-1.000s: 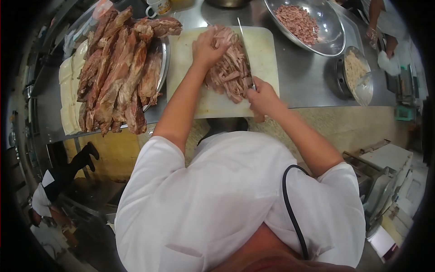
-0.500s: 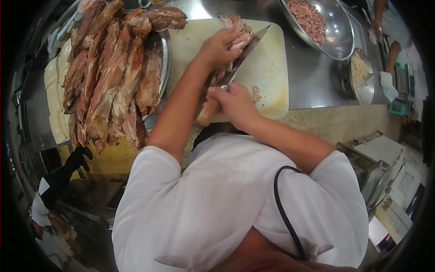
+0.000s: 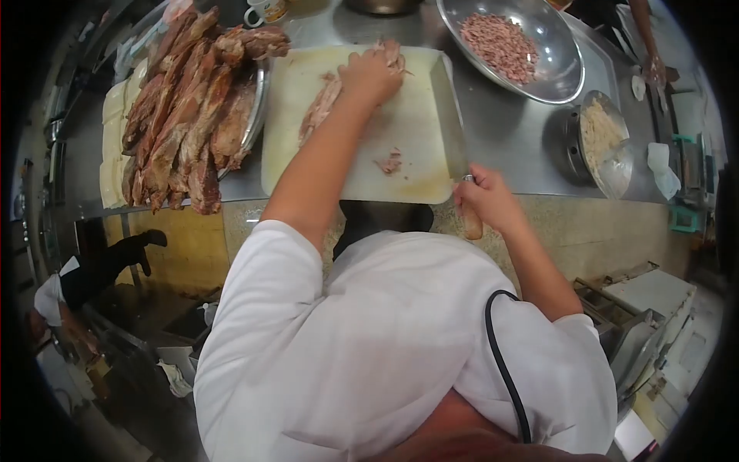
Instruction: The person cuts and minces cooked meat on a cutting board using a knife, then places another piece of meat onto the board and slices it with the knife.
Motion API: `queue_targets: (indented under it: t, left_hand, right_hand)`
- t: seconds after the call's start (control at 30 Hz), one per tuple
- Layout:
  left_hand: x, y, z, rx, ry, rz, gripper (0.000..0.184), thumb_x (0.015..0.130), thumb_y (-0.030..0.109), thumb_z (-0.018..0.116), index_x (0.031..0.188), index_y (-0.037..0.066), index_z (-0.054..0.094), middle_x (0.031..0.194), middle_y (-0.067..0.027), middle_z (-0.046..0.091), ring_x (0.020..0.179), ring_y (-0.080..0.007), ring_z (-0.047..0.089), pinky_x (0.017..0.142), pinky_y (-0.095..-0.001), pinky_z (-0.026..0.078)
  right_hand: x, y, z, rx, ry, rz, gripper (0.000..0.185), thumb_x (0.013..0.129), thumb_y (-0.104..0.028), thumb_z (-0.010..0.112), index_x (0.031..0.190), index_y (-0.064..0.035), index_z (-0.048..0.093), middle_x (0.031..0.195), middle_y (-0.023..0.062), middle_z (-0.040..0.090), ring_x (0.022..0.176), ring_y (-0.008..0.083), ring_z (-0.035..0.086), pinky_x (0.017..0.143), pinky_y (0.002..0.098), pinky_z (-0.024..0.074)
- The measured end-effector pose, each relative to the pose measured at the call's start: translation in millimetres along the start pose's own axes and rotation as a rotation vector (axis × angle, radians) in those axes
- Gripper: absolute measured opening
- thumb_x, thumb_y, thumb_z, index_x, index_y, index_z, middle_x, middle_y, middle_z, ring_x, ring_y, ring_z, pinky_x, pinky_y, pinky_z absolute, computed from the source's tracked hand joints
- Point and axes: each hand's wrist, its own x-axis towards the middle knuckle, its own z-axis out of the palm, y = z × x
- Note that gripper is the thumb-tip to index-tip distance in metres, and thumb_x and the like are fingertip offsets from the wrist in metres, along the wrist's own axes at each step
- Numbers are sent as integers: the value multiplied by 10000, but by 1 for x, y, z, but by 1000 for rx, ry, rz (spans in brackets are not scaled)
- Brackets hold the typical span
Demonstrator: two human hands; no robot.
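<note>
My right hand [image 3: 488, 199] is closed round the wooden handle of a large knife [image 3: 449, 123]; its blade lies along the right edge of the cutting board [image 3: 419, 165]. Near the board's top, my left hand [image 3: 371, 77] rests on strips of meat [image 3: 391, 52], its fingers bent over them and partly hidden. More meat strips [image 3: 319, 109] lie to the left of that hand and beside my forearm. A few small scraps [image 3: 391, 162] sit on the lower middle of the board.
Large meat pieces [image 3: 188, 115] are piled on a metal tray at the left, by pale blocks [image 3: 114, 146]. A steel bowl [image 3: 560, 58] holds diced meat. A pot [image 3: 573, 142] and a mug [image 3: 271, 11] stand nearby. Another person's hand [image 3: 654, 71] is at the upper right.
The knife has moved from the meat to the board's right edge with my right hand. My left hand has moved up, and the meat strips are now spread toward the board's upper left.
</note>
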Motion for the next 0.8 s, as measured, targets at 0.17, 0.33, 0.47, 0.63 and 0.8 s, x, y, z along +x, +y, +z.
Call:
queue_targets:
  t: [0.17,0.33,0.47,0.63,0.8]
  left_hand:
    - [-28,-9,-11,173,-156,295,640,794,415,682,1375,155,607,1442,-73,571,1253,-346,544,1045,-534,429]
    - [-29,-11,2,-8,-6,257,662,811,477,698,1363,126,599,1400,-110,592,1236,-375,553,1044,-536,441]
    - [-10,31,-2,155,-56,-9,677,874,545,646,1389,112,576,1352,-133,598,1253,-377,542,1045,-545,447]
    - [-8,31,28,132,18,163,569,948,470,565,1406,133,570,1366,-128,598,1270,-372,534,1039,-588,432]
    - [-24,21,0,30,-84,353,488,949,431,556,1352,172,644,1328,-112,650,1243,-381,565,1034,-633,408]
  right_hand:
    - [-14,9,-35,21,-75,-22,158,909,-121,620,1029,-19,634,752,47,628,597,154,609,583,298,506]
    - [-15,20,-53,68,-144,13,146,911,-115,620,1024,-22,624,752,50,625,593,160,610,587,303,527]
    - [-9,30,-54,93,-65,89,132,910,-89,601,1026,-25,602,748,63,613,605,167,611,588,314,535]
    - [-13,24,-49,41,-57,99,133,902,-70,591,1026,-24,593,741,67,608,613,175,608,584,332,522]
    - [-8,37,-53,83,-42,70,127,896,-71,606,1011,-18,602,729,60,604,609,168,605,581,329,517]
